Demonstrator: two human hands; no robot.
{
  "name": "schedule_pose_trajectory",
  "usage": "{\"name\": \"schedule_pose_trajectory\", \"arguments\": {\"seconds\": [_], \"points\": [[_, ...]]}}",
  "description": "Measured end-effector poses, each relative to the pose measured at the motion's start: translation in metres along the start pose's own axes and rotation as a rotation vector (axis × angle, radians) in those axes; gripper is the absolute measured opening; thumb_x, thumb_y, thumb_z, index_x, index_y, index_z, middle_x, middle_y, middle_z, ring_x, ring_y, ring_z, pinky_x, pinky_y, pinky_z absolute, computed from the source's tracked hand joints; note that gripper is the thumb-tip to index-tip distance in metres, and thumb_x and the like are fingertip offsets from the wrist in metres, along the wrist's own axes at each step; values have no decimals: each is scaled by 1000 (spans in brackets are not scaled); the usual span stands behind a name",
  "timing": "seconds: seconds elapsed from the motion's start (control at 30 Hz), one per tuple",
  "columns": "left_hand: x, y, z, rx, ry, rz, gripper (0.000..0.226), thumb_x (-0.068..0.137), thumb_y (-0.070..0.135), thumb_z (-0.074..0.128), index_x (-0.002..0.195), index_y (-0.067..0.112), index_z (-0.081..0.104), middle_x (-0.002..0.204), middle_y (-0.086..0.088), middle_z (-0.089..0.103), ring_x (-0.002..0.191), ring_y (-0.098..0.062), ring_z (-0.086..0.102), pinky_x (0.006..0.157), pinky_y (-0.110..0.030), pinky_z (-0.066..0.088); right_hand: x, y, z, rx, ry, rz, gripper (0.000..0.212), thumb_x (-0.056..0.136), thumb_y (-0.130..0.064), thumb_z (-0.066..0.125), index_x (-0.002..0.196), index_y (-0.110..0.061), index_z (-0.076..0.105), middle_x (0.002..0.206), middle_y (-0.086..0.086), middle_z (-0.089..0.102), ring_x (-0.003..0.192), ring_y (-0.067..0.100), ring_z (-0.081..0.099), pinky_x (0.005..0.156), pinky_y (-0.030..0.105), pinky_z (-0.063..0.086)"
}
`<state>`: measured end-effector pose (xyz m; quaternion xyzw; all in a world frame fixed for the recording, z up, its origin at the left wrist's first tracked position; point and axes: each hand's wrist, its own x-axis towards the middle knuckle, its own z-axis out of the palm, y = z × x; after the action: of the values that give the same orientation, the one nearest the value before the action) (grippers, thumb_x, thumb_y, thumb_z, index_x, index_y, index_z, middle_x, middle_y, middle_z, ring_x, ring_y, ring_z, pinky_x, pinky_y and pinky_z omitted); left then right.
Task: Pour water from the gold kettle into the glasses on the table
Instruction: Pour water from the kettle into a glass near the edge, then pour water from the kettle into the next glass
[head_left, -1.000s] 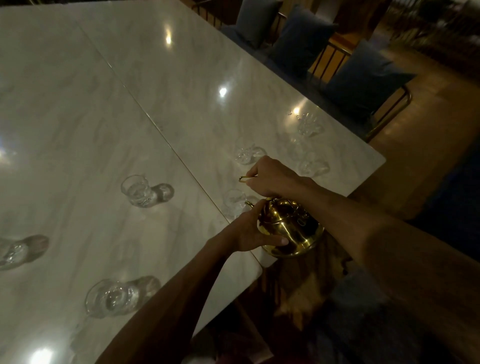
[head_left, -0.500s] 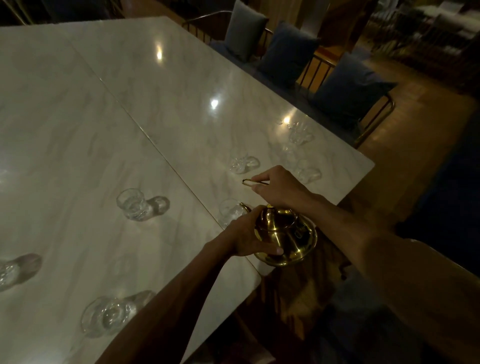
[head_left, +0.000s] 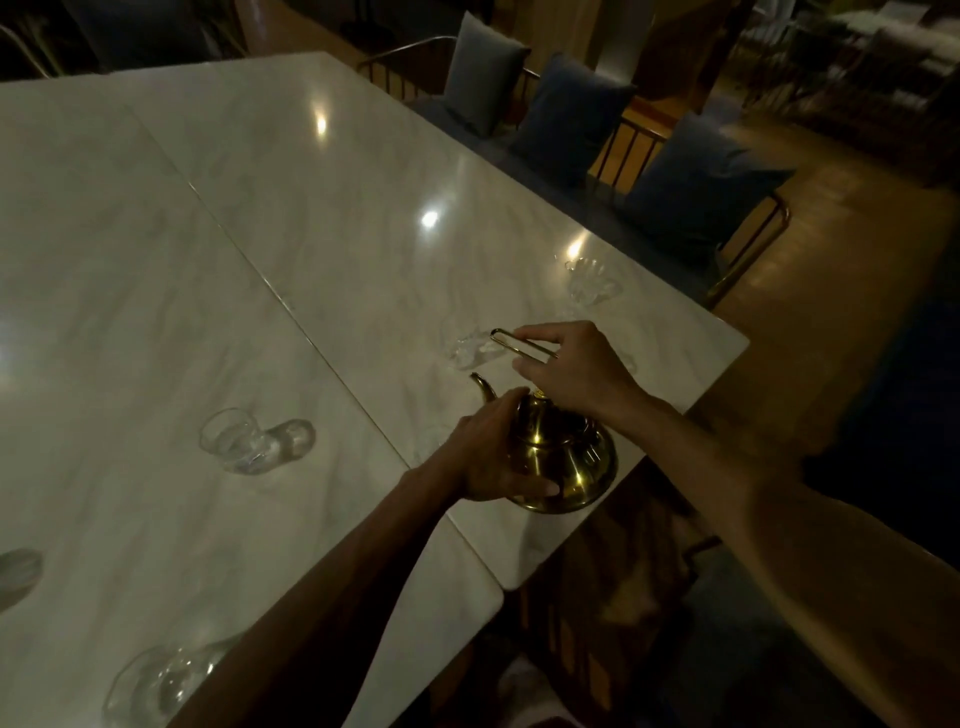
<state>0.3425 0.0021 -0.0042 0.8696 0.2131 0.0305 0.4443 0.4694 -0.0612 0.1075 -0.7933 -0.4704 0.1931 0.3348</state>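
Observation:
The gold kettle is held over the near edge of the white marble table, its spout pointing away to the upper left. My right hand grips the thin wire handle above it. My left hand cups the kettle's left side. A clear glass stands just beyond the spout. Other glasses stand at the right edge, at the left middle and at the bottom left. The glass that stood under the kettle is hidden by my left hand.
A bench with dark blue cushions runs along the table's far right side. A seam splits the tabletop in two slabs. Wooden floor lies to the right. The room is dim.
The kettle has come back from its tilt toward level, and my right hand has lifted the wire handle higher. The view has shifted a little, with the table seen from closer.

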Motion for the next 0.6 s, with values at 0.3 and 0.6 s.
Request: {"name": "schedule_pose_trajectory", "arguments": {"seconds": [0.3,0.6], "points": [[74,-6,-11,-74,118,0,126,56,67,87,159,31,23,157,3,47,142,-23,50,112,-54,48,80,26,-10,-176,-17,-166,42,91,-27,64,130,-13,61,124,8,66,107,22,66,88,33,56],[128,-17,-20,-177,177,-72,121,52,56,94,153,33,32,150,8,53,135,-19,54,111,-44,50,148,36,-14,-404,-165,-265,40,96,-30,53,133,-14,57,127,13,63,116,30,59,95,43,51]]}}
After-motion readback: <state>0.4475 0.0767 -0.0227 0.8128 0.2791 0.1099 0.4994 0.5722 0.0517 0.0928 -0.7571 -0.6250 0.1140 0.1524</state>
